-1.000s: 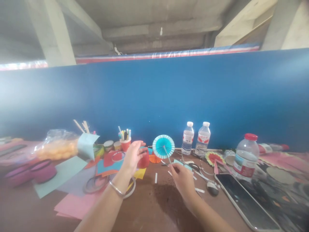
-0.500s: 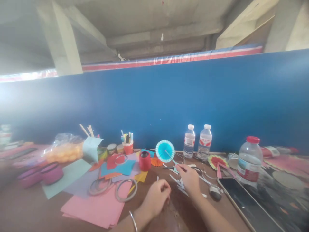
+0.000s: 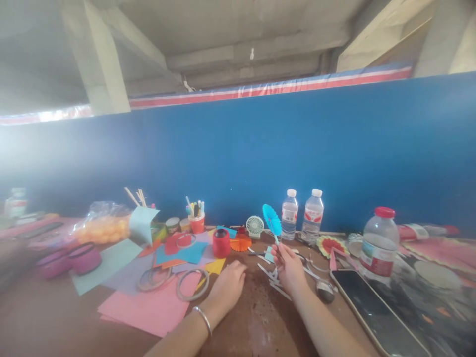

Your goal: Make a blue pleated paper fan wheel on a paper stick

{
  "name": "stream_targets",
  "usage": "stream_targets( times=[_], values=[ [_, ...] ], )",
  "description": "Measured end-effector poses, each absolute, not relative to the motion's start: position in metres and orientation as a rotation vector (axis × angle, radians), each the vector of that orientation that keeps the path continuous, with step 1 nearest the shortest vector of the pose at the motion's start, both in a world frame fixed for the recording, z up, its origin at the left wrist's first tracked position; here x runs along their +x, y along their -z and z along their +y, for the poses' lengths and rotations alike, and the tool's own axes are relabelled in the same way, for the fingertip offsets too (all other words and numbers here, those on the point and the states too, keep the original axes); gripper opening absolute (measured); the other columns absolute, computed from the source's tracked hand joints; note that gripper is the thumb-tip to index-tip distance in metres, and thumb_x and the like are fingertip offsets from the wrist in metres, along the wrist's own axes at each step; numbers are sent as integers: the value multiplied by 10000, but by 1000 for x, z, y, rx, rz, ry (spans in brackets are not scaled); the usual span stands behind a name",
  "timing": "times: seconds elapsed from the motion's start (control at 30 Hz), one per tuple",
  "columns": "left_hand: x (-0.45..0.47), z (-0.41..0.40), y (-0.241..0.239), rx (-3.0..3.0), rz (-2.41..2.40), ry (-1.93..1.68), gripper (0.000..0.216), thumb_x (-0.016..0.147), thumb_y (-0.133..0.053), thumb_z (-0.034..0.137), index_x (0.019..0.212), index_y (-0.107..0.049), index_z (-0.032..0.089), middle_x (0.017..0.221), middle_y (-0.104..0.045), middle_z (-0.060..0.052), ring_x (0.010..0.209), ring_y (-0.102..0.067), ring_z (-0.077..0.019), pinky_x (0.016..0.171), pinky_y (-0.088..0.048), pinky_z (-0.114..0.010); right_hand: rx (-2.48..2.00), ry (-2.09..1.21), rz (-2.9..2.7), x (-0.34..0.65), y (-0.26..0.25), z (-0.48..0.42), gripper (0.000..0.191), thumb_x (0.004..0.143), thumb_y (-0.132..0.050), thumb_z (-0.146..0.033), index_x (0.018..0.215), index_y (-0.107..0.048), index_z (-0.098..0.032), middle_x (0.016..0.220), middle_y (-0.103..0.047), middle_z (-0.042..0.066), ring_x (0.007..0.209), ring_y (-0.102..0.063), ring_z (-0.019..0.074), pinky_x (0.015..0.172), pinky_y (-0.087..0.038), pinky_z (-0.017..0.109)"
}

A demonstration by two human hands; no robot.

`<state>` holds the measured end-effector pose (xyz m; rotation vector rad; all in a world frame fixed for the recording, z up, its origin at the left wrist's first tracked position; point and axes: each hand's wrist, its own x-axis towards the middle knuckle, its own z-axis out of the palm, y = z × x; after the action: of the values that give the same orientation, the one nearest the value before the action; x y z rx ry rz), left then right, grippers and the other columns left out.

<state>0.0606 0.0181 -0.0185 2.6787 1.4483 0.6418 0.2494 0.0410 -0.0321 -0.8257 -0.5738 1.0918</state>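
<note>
Blue paper fan (image 3: 272,219), shift: turned from face-on to nearly edge-on since half a second earlier, and moved right; the left hand (image 3: 227,283) has moved left and farther forward.
White mini fan (image 3: 255,226): now in view, previously hidden behind the paper fan.
Right hand (image 3: 290,270): fingers pinch the paper fan's stick; the fan is raised, tilted, above the table (image 3: 256,322), appearing just left of two water bottles (image 3: 289,215) (image 3: 313,216).
Left hand: palm down at the table, fingers close together; fingertips are not clear, so whether they grip anything cannot be told.
Bracelet (image 3: 205,318): on the left wrist.
Paper strips (image 3: 277,285): on the table, just left of the right hand.
Red roll (image 3: 221,244): upright, beyond the left hand.
Pink paper (image 3: 148,310): flat, left of the left hand.
Phone (image 3: 375,307): flat, right of the right forearm.
</note>
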Motion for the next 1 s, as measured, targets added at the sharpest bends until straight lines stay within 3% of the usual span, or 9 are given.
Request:
stream_targets(
  times=[0.13, 0.3, 0.4, 0.63, 0.8, 0.87, 1.0],
  values=[
    [53, 47, 24, 2752, 1588, -600, 422, 793, -401, 144, 1209, -463, 109, 1246, -492, -133, 1138, -454, -228, 970, -320, -333, -743, -1249, -598, 239, 34, 34, 369, 515, -788, -371, 749, -579, -177, 721, -694, 39, 618, -656, 147, 509, -524, 213],
    [47, 56, 29, 2772, 1867, -574, 479, 766, -383, 71, 1243, -411, 49, 1239, -477, -190, 1126, -459, -259, 946, -332, -369, -748, -1298, -672, 226, 35, 28, 362, 590, -743, -398, 745, -498, -181, 673, -690, 37, 559, -651, 154, 451, -489, 206],
    [45, 56, 27, 2818, 1951, -523, 440, 744, -376, 14, 1167, -492, 50, 1130, -542, -186, 1060, -488, -259, 896, -359, -379, -791, -1243, -701, 222, 35, 27, 379, 589, -728, -430, 740, -487, -180, 634, -676, 27, 511, -636, 161, 432, -475, 223],
    [37, 92, 2, 2871, 2122, -429, 305, 795, -363, 29, 948, -624, 63, 1063, -534, -209, 1020, -448, -289, 800, -371, -418, -912, -1003, -686, 216, 40, 25, 323, 682, -620, -464, 804, -455, -215, 682, -669, 24, 509, -611, 168, 422, -449, 251],
    [40, 122, -2, 2916, 2015, -352, 182, 820, -460, 97, 808, -642, 106, 964, -584, -154, 1059, -449, -287, 861, -351, -450, -939, -946, -738, 212, 45, 24, 260, 724, -577, -427, 822, -465, -214, 717, -673, 40, 515, -606, 172, 446, -443, 263],
    [43, 129, 2, 2901, 1948, -339, 148, 833, -508, 190, 922, -609, 129, 1020, -581, -105, 1032, -494, -248, 860, -392, -440, -941, -935, -757, 211, 46, 25, 253, 730, -570, -423, 827, -470, -212, 705, -673, 36, 512, -604, 170, 461, -443, 264],
    [47, 136, 9, 2762, 1873, -430, 316, 843, -506, 310, 1117, -501, 153, 1122, -535, -77, 943, -553, -197, 788, -469, -412, -943, -924, -757, 213, 45, 27, 259, 737, -559, -434, 827, -465, -210, 685, -670, 31, 507, -600, 171, 460, -443, 264]
  ],
)
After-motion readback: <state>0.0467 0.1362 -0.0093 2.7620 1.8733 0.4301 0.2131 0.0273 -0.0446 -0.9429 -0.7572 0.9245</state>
